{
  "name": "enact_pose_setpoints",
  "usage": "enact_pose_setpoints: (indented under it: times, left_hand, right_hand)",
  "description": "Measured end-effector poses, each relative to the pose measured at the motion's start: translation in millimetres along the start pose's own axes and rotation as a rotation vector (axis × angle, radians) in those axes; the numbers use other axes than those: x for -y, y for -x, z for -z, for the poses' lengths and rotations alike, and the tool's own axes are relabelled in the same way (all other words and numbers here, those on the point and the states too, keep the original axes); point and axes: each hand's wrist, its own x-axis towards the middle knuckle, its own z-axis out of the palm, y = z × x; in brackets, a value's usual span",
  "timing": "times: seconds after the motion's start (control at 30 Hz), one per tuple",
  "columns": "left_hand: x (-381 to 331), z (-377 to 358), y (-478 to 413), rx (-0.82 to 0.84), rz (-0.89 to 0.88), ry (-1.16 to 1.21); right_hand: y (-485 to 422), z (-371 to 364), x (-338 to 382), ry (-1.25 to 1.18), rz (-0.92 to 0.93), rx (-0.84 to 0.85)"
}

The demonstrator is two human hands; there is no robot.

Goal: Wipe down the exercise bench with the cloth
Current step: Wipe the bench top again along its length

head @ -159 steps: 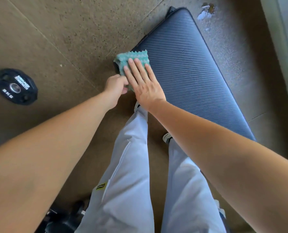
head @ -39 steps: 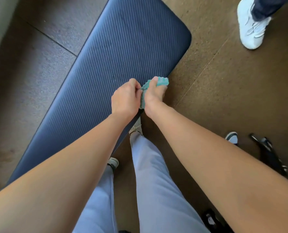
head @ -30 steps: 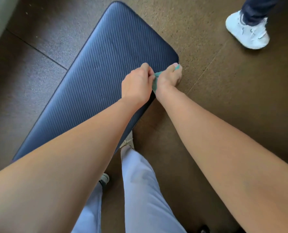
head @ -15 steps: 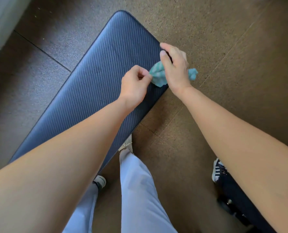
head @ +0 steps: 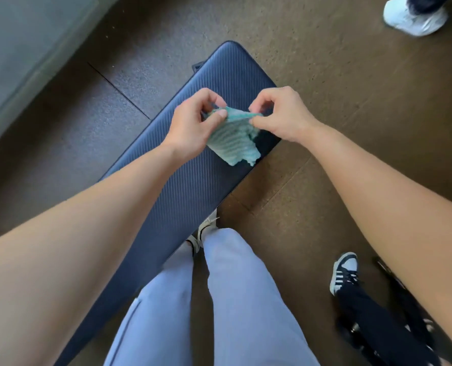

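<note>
A teal ribbed cloth [head: 232, 140] hangs in the air above the far end of the dark blue ribbed exercise bench [head: 193, 186]. My left hand [head: 193, 125] pinches its upper left corner and my right hand [head: 280, 114] pinches its upper right corner, holding it spread between them. The cloth's lower part dangles loose, just over the pad's right edge. The bench runs diagonally from the lower left to the upper middle of the view, partly hidden by my left forearm.
My legs in light blue trousers [head: 227, 299] stand at the bench's near right side. Another person's black-and-white shoe [head: 343, 273] is on the brown floor at right, and a white shoe [head: 415, 17] at top right. A grey wall [head: 21, 43] runs along the upper left.
The cloth was bunched under my hands at the bench's right edge. Both hands have lifted it off the pad and pulled it open between them.
</note>
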Motion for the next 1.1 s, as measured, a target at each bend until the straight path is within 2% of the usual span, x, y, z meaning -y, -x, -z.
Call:
enact_pose_setpoints:
  times: [0.17,0.27,0.37,0.43,0.5,0.57,0.63,0.73,0.83,0.93,1.0,1.1]
  left_hand:
    - [-44,47,8,-0.007,-0.197,-0.145]
    - [-57,51,18,-0.03,-0.228,-0.221]
    - [-46,26,30,0.041,-0.127,-0.302]
    - [-28,6,35,0.208,0.037,-0.382]
    - [-9,-14,37,0.362,0.221,-0.496]
    - [7,-30,36,0.288,0.325,-0.553]
    - [16,-39,34,0.075,0.338,-0.551]
    - [28,-43,26,-0.127,0.164,-0.587]
    - [47,-41,13,-0.151,0.109,-0.65]
    - [67,-39,11,-0.117,0.145,-0.736]
    - [72,-41,14,-0.131,0.134,-0.789]
    - [70,-50,18,-0.117,0.194,-0.805]
  right_hand:
    - [4,36,39,0.072,0.192,-0.238]
    - [8,40,39,0.239,0.259,-0.266]
    - [18,26,19,0.392,0.185,-0.104]
    - [30,10,3,0.44,0.052,0.081]
    - [38,-5,-10,0.431,-0.051,0.181]
    - [40,-22,-19,0.399,-0.039,0.193]
    - [35,-38,-15,0.303,0.06,0.174]
    - [10,-70,-7,0.227,0.244,0.154]
    - [-23,-103,-3,0.292,0.347,0.175]
    - [-47,-123,-11,0.587,0.415,0.201]
    - [-54,-124,-19,0.734,0.437,0.182]
    - [-63,-109,-30,0.816,0.412,0.127]
